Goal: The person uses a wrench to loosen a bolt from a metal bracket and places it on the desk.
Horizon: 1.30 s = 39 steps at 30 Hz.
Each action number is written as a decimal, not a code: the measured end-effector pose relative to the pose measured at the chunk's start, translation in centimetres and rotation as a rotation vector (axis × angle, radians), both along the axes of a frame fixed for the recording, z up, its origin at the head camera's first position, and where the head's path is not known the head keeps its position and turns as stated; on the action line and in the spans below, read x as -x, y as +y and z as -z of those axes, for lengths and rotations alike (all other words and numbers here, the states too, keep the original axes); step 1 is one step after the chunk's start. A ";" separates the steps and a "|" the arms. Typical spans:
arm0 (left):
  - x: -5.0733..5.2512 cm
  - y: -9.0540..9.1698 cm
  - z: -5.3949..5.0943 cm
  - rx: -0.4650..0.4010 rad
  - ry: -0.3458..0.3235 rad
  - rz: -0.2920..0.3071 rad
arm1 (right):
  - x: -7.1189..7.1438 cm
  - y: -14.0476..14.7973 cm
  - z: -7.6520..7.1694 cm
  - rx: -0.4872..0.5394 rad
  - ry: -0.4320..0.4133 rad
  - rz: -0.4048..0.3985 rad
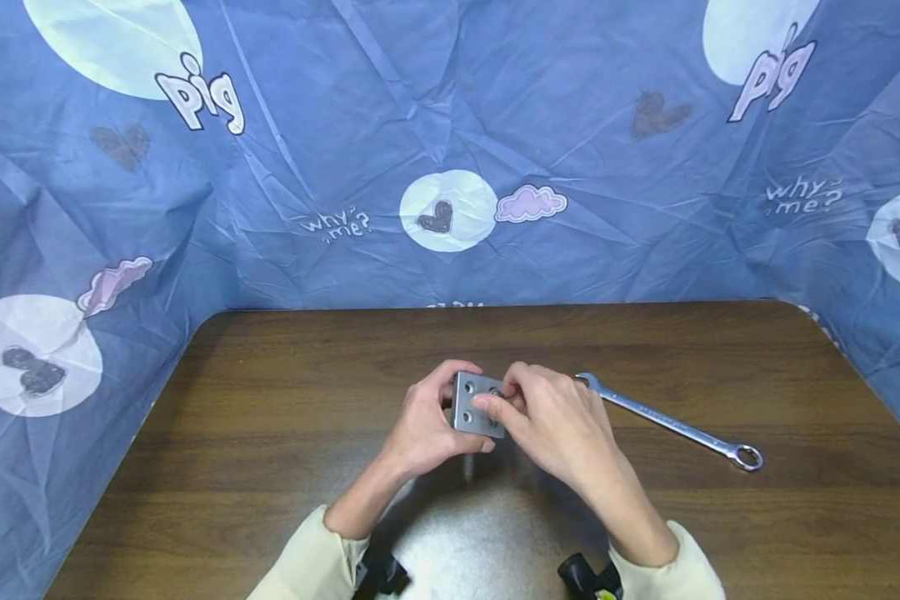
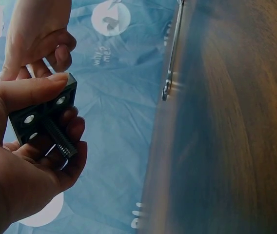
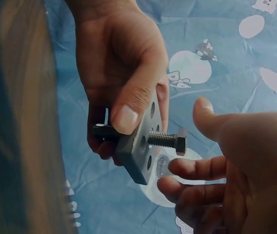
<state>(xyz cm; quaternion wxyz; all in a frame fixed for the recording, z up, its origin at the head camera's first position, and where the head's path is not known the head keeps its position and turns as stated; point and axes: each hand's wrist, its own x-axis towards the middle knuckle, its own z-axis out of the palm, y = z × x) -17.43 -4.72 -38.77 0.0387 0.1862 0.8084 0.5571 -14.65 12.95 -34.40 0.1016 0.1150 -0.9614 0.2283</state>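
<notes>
My left hand (image 1: 426,427) grips a grey metal block (image 1: 481,426) with several round holes, thumb and fingers at its edges. In the right wrist view, a hex-head bolt (image 3: 165,139) stands out of the block's face, its thread bare between head and block. On the opposite side a dark threaded shank (image 2: 59,138) sticks out near the left fingers; whether it belongs to the same bolt I cannot tell. My right hand (image 1: 566,421) is beside the bolt head, its thumb and loosely bent fingers apart from it in the right wrist view.
A combination wrench (image 1: 667,419) lies slantwise on the brown wooden table (image 1: 270,400), right of the hands, its open end close to the right hand. Blue printed cloth (image 1: 285,167) hangs behind the table and along both sides.
</notes>
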 end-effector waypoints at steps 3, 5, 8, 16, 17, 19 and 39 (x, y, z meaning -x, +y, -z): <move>0.0 0.0 0.0 0.002 0.004 0.001 | 0.0 -0.2 0.1 -0.041 -0.020 0.041; 0.0 0.0 0.1 0.002 0.006 0.002 | 0.0 -0.3 0.2 -0.056 -0.026 0.057; 0.0 0.1 0.1 0.005 0.009 0.006 | 0.0 -0.4 0.2 -0.062 -0.029 0.070; 0.0 0.1 0.1 0.011 0.000 0.010 | 0.0 -0.4 0.4 -0.037 0.012 0.035; 0.0 0.1 0.1 0.010 -0.001 0.009 | 0.0 -0.3 0.4 -0.033 0.015 0.027; 0.0 0.1 0.1 0.007 -0.005 0.010 | -0.1 -0.3 0.3 -0.025 0.013 0.013; 0.0 0.1 0.2 0.001 -0.011 0.001 | -0.4 0.0 -0.3 0.029 0.030 -0.089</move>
